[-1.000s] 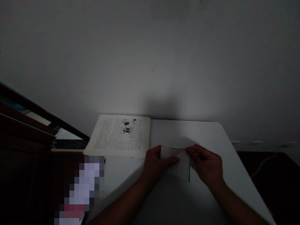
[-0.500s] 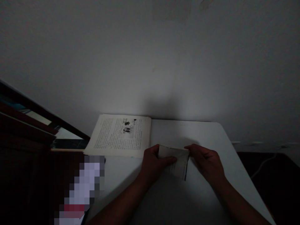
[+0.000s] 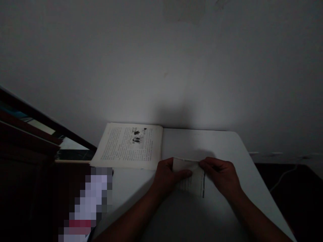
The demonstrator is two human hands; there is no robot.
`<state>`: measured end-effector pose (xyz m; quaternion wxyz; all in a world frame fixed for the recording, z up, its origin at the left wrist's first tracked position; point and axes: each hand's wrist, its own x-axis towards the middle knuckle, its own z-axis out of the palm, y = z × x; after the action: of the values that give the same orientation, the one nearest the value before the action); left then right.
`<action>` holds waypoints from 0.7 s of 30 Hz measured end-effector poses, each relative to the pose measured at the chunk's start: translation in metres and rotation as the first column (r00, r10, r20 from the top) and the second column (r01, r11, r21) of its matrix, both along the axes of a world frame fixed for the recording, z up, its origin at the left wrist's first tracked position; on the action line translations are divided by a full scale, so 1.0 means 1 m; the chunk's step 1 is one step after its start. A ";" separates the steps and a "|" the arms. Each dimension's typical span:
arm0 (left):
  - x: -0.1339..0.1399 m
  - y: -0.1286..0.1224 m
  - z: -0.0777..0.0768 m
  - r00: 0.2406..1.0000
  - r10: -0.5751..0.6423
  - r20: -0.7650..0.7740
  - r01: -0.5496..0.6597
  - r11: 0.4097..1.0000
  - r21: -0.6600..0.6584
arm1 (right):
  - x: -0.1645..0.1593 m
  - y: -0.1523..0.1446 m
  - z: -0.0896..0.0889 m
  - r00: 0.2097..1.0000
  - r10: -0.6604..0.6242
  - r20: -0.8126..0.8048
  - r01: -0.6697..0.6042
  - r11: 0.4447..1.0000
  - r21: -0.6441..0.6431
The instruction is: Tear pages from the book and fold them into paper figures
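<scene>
A folded sheet of printed paper is held just above the white table between my two hands. My left hand grips its left side, thumb flat across the front and the fingers hidden behind. At the upper right corner of the paper, my right hand pinches the edge between thumb and fingertips. Faint lines of print run down the face of the paper, and a dark strip marks its right edge.
Printed pages with a small picture lie at the table's back left. The white table meets a grey wall. A blurred-out pale object is at the left edge. Right of the table runs a thin cable.
Both hands and the folded paper have shifted slightly toward me and to the right. My right fingers now reach farther over the paper's upper right corner.
</scene>
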<state>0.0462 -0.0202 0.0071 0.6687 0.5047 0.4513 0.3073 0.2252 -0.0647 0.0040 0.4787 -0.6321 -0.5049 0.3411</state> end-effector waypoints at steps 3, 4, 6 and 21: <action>0.000 -0.001 0.000 1.000 -0.017 -0.008 0.017 1.000 -0.017 | 0.000 -0.001 -0.002 0.999 -0.006 -0.031 0.006 1.000 -0.014; 0.000 -0.001 0.000 1.000 -0.017 -0.001 0.017 0.999 -0.027 | -0.001 -0.001 -0.002 0.999 -0.008 -0.041 0.008 1.000 -0.016; 0.000 -0.002 0.000 1.000 -0.017 0.014 0.017 0.999 -0.041 | -0.002 -0.001 -0.002 0.998 -0.018 -0.058 0.017 1.000 -0.017; -0.002 -0.001 0.000 0.990 -0.007 -0.141 0.033 0.983 0.180 | -0.005 -0.002 0.002 0.986 0.028 0.167 -0.040 0.997 0.066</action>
<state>0.0445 -0.0208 0.0071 0.5899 0.5884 0.4619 0.3042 0.2199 -0.0663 0.0061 0.4508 -0.6327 -0.5651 0.2778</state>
